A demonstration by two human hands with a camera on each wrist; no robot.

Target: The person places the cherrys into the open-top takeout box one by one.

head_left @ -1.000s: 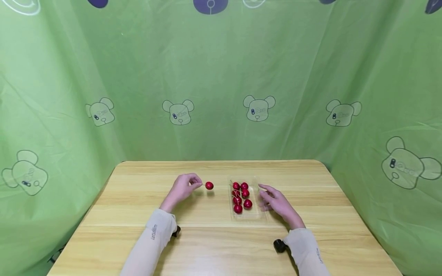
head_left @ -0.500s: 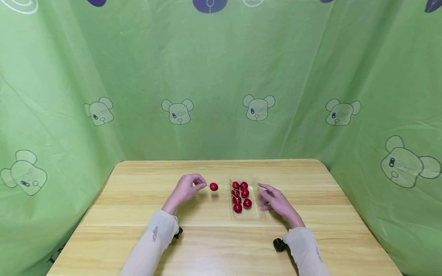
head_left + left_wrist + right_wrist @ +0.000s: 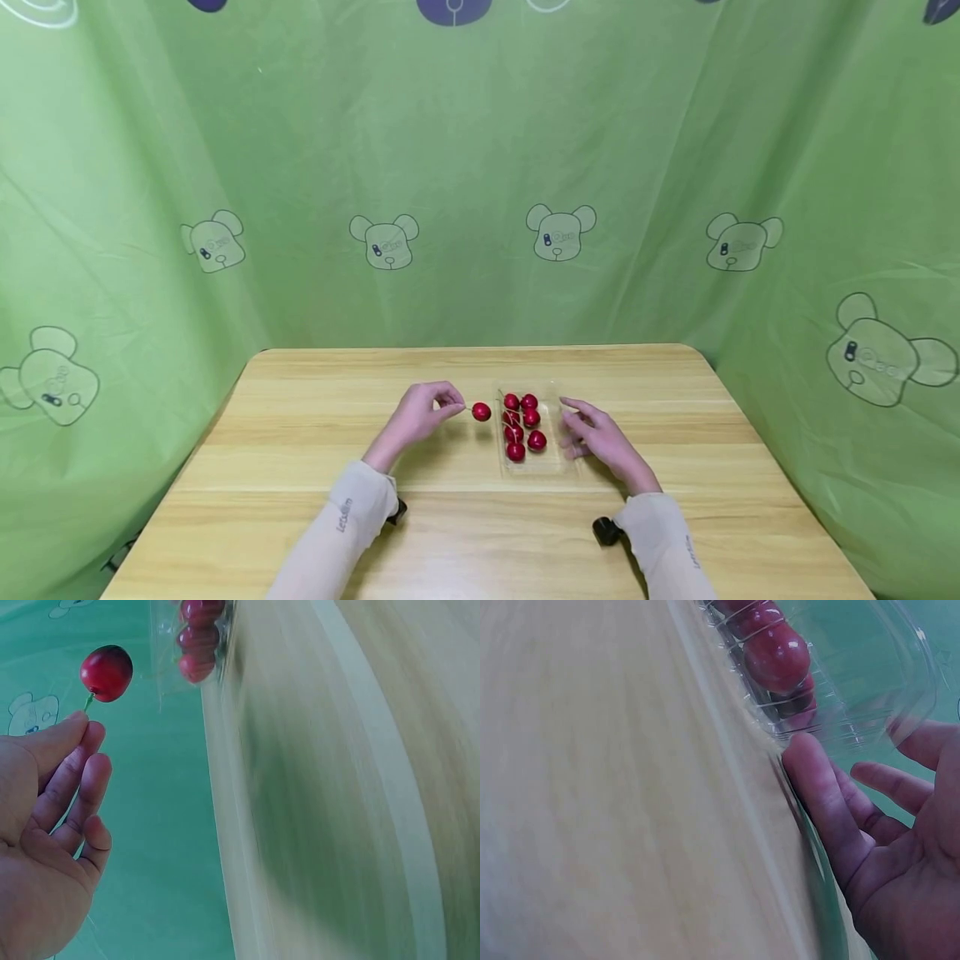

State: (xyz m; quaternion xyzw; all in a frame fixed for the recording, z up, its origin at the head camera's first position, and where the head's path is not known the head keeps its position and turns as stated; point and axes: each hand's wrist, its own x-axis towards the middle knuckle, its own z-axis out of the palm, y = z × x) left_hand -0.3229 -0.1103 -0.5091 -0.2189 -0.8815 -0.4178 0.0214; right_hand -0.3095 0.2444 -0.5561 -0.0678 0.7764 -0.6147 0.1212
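My left hand (image 3: pixel 422 412) pinches a red cherry (image 3: pixel 482 412) by its thin green stem between thumb and forefinger. In the left wrist view the cherry (image 3: pixel 106 673) stands out past the fingertips, above the table. Just to its right in the head view lies a clear plastic box (image 3: pixel 557 469), with several red cherries (image 3: pixel 532 417) in two columns inside. At the box's right side is my right hand (image 3: pixel 603 437), its fingers spread and fairly straight. The right wrist view shows its thumb (image 3: pixel 817 780) against the box wall and a finger touching farther along.
The light wooden table (image 3: pixel 300 467) has rounded far corners. Green curtain (image 3: pixel 465 300) with printed bear heads hangs behind it and along both sides. A small black wrist camera (image 3: pixel 606 531) sits under the right sleeve.
My left hand has moved right with the cherry, which is now close to the box's left edge. The right hand and the box stay where they were.
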